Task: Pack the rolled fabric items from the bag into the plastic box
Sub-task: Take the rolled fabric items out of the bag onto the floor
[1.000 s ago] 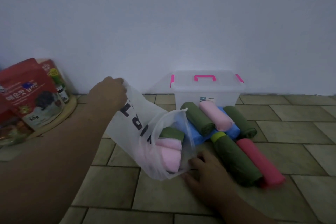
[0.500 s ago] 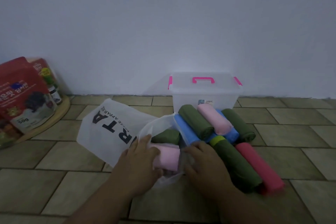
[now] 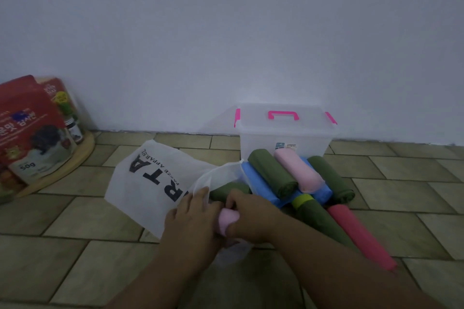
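Note:
A white bag (image 3: pixel 150 183) with black lettering lies flat on the tiled floor, its mouth facing right. My right hand (image 3: pixel 251 216) grips a pale pink roll (image 3: pixel 227 221) at the bag's mouth. My left hand (image 3: pixel 190 218) rests on the bag's edge beside that roll. A green roll (image 3: pixel 226 189) lies just behind the hands in the mouth. Several rolls sit in a pile in front of the clear plastic box (image 3: pixel 283 138): green (image 3: pixel 271 170), pink (image 3: pixel 298 170), blue (image 3: pixel 258 183), a long green one (image 3: pixel 324 218) and a long red one (image 3: pixel 361 236). The box's lid with pink handle and latches is on.
Red snack packets (image 3: pixel 27 128) and a small jar stand on a round wooden board (image 3: pixel 75 158) at the far left by the wall. The box stands against the white wall. Bare floor tiles (image 3: pixel 414 183) stretch to the right.
My left hand dropped the lifted bag, which now lies flat, and came down to its mouth. My right hand moved left and took hold of the pale pink roll, drawing it outward.

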